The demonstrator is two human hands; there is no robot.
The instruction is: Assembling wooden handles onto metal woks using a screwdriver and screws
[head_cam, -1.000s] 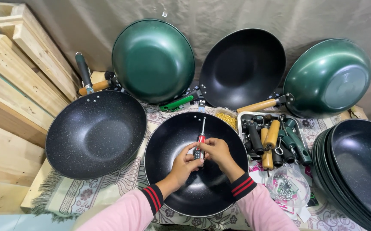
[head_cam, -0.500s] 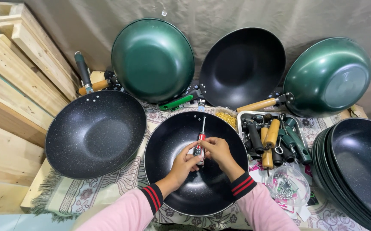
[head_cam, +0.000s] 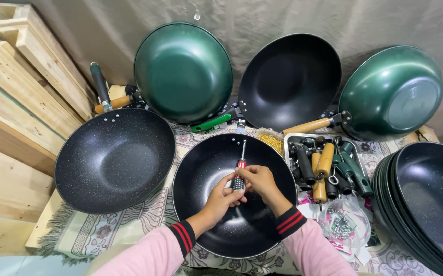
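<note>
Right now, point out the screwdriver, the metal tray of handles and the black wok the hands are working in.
screwdriver point(head_cam: 242, 153), head view, on its metal shaft.
metal tray of handles point(head_cam: 287, 139), head view, on its upper left rim.
black wok point(head_cam: 196, 174), head view, on the bare inner left wall.

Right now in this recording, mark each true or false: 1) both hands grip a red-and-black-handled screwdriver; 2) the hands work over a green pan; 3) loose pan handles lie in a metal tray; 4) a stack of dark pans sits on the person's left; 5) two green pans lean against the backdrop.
1) True: the left hand and right hand hold the red-and-black-handled screwdriver.
2) False: they are over a black speckled pan.
3) True: wooden and dark handles fill the metal tray.
4) False: the stack of dark pans is on the right.
5) True: one green pan, another green pan.
</note>
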